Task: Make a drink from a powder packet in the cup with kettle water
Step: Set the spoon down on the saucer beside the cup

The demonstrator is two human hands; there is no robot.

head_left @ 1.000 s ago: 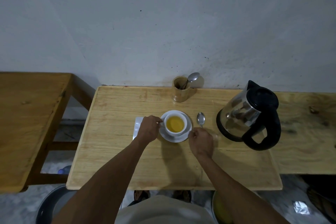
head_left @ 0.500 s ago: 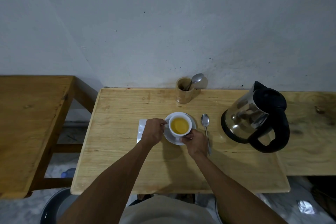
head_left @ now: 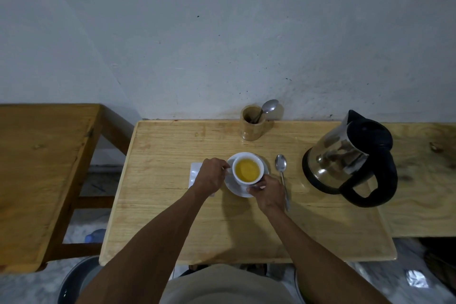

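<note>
Change: a second ago your right hand [head_left: 270, 192] lay on the table [head_left: 172, 217] below the spoon; it now pinches the saucer's near rim.
Left hand [head_left: 211, 176]: your fingers close on the cup's handle, over a white packet [head_left: 195, 173].
Cup [head_left: 246, 170]: one, white, holding yellow drink, standing on one saucer [head_left: 233, 186] mid-table.
Spoons: two; one spoon [head_left: 281, 173] lies just right of the saucer, another stands in one wooden holder [head_left: 253, 123] at the wall.
Kettle [head_left: 345, 158]: one, steel and black, right of the spoon.
Writing: none you can read.
</note>
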